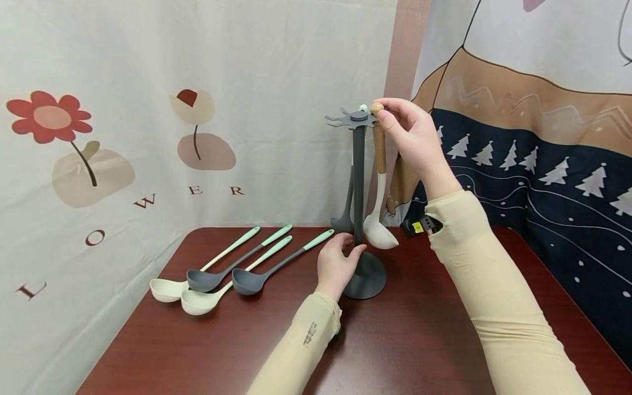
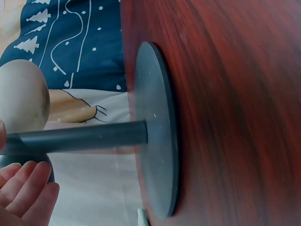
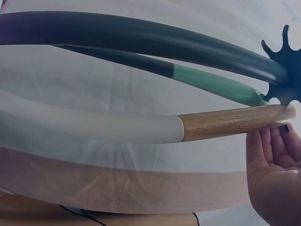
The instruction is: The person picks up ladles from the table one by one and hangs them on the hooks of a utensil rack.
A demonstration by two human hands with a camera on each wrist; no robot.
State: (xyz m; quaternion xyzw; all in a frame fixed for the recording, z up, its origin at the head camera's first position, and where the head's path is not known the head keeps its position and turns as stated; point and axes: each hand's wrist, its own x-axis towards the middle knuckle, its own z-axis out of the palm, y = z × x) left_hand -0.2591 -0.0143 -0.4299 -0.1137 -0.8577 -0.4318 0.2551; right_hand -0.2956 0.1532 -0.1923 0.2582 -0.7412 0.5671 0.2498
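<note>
Behind everything hangs a pale cloth [image 1: 296, 66] printed with flowers, and to the right a second cloth [image 1: 523, 153] shows white trees on dark blue. The reddish-brown table [image 1: 419, 340] spreads out below. On it stands the dark rack [image 1: 359, 181]: round base, slim pole, a crown of curved prongs. To its left lie a rear cream ladle [image 1: 169, 289], a front cream ladle [image 1: 199, 303], a rear grey ladle [image 1: 204, 281] and a front grey ladle [image 1: 249, 281], all mint-handled (each grey bowl lies across a cream stem, hiding a bit of it). Behind the pole, which partly blocks it, hangs another grey ladle [image 1: 342, 223]. The wooden-handled ladle [image 1: 381, 181] is upright just right of the pole, its white bowl clear of the table, its top by the prongs; whether a slot holds it, I can't tell. My right hand [image 1: 415, 134] pinches that top between thumb and fingers. My left hand [image 1: 337, 263] curls round the lower pole. A small black device [image 1: 411, 227] sits by my right cuff.
</note>
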